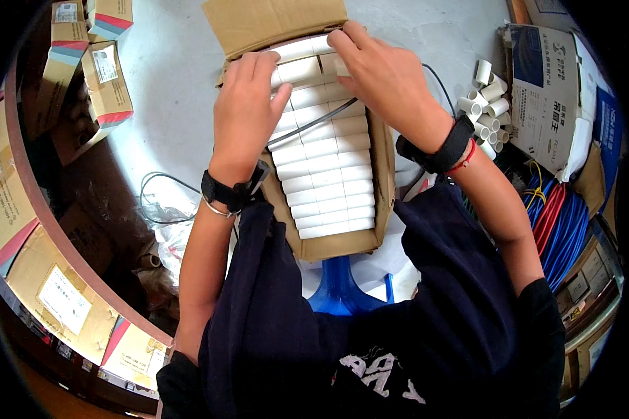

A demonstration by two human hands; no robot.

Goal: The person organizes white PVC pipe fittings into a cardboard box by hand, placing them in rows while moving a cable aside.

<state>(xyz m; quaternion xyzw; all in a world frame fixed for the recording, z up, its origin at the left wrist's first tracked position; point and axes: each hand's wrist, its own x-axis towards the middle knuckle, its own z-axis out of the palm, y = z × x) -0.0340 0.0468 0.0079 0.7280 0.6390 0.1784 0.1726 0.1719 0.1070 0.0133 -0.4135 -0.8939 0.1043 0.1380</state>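
Observation:
A cardboard box (387, 180) stands before me, packed with rows of short white plastic pipe pieces (322, 178). My left hand (246, 105) lies over its far left corner, fingertips touching the far rows and the thumb spread apart. Over the far right corner is my right hand (385, 78), with a white pipe piece (342, 68) partly visible between its thumb and fingers. Beside that piece, a brown gap shows in the second row from the far end. A black cable (314, 125) crosses above the rows.
Loose white pipe pieces (485, 112) are heaped on the floor at right, beside a printed carton (545, 99). Blue and red wire coils (555, 230) lie nearer. Cartons (107, 84) stand at left, near a plastic bag (170, 246). A blue plastic stool (340, 290) is below the box.

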